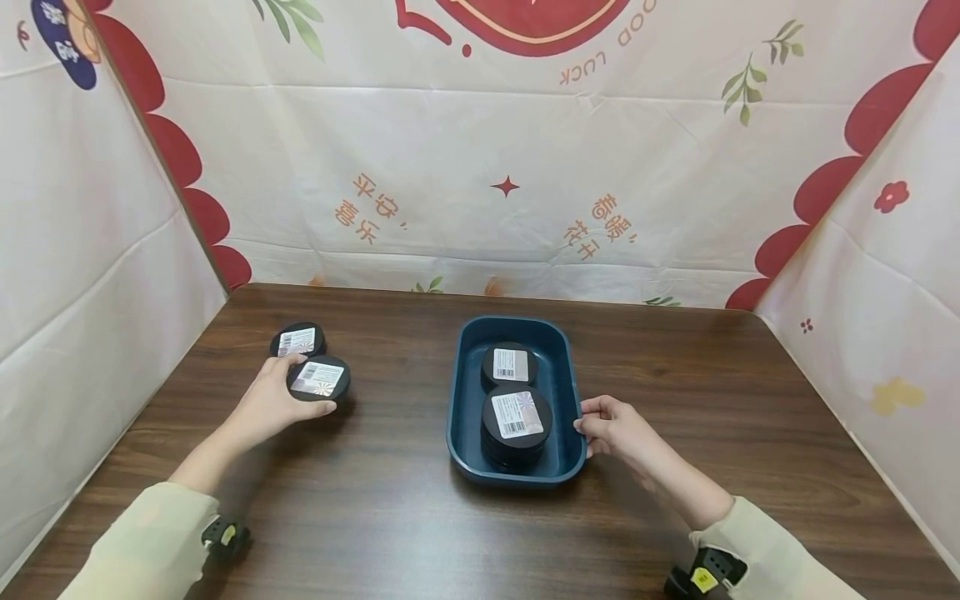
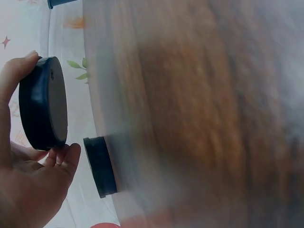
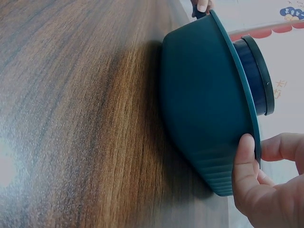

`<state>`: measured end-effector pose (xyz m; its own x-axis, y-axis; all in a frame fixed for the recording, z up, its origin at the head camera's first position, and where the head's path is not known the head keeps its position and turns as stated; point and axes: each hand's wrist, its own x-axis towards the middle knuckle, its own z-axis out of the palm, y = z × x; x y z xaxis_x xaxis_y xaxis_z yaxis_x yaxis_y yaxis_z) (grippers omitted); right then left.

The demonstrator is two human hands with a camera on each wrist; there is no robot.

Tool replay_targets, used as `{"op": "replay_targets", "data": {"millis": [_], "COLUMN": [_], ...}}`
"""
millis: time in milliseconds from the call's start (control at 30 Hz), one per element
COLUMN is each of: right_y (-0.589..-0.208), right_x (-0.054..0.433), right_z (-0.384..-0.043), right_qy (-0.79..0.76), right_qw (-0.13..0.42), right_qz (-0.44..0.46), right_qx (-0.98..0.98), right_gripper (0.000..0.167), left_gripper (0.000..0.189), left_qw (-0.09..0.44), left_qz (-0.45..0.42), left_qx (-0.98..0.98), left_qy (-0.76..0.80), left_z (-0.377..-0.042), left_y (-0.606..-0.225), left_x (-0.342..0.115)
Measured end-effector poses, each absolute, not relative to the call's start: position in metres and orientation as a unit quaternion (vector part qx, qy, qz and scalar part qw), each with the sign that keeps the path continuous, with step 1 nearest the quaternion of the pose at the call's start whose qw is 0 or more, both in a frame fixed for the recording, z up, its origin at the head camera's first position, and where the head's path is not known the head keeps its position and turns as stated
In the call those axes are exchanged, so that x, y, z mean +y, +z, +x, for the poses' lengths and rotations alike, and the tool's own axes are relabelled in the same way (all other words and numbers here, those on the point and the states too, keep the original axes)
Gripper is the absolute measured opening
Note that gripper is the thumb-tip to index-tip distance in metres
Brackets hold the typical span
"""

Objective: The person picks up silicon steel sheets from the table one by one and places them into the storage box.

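My left hand (image 1: 272, 404) grips a round black tin (image 1: 319, 378) with a white label on its lid, thumb and fingers on opposite sides. The left wrist view shows this tin (image 2: 42, 104) raised off the table. Just beyond it, a similar black tin (image 1: 297, 339) sits on the wood. My right hand (image 1: 622, 433) pinches the right rim of a dark blue rectangular tray (image 1: 454, 408). Inside the tray, a taller stack of black tins (image 1: 516, 421) stands nearer me and another labelled tin (image 1: 510, 365) lies behind it. The stack's top tin (image 3: 256, 76) rises above the tray's rim.
The brown wooden table (image 1: 390, 533) ends at a white printed cloth (image 1: 480, 167) behind it. More cloth hangs along the left (image 1: 90, 267) and right (image 1: 885, 350) sides. Both wrists wear dark straps with small devices.
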<state>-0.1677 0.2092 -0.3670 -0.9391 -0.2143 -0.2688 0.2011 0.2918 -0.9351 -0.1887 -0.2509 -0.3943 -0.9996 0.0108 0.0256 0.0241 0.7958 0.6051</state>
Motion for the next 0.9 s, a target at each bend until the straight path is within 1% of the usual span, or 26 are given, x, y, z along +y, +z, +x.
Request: {"op": "replay_targets", "data": {"millis": [300,533,900], "right_y": [-0.367,-0.366,-0.367], "right_x": [0.209,0.209,0.21], "right_z": [-0.168,-0.168,-0.168], "right_qy": [-0.595,-0.592,-0.593], "right_qw": [0.174,0.178,0.179], "right_qz": [-0.004,-0.004,-0.008], "right_qx": [0.785,0.786,0.785], "right_gripper": [0.039,0.039,0.04], "left_gripper": [0.093,0.093,0.09], "left_qw": [0.026,0.013,0.017], "left_qz": [-0.038,-0.043,-0.07], "left_qx": [-0.942,-0.94,-0.933], "left_qy": [-0.331,-0.337,-0.353], "left_z": [-0.189,-0.191,-0.198], "left_y": [-0.387,-0.385,-0.378], "left_x": [-0.235,-0.222,-0.199]}}
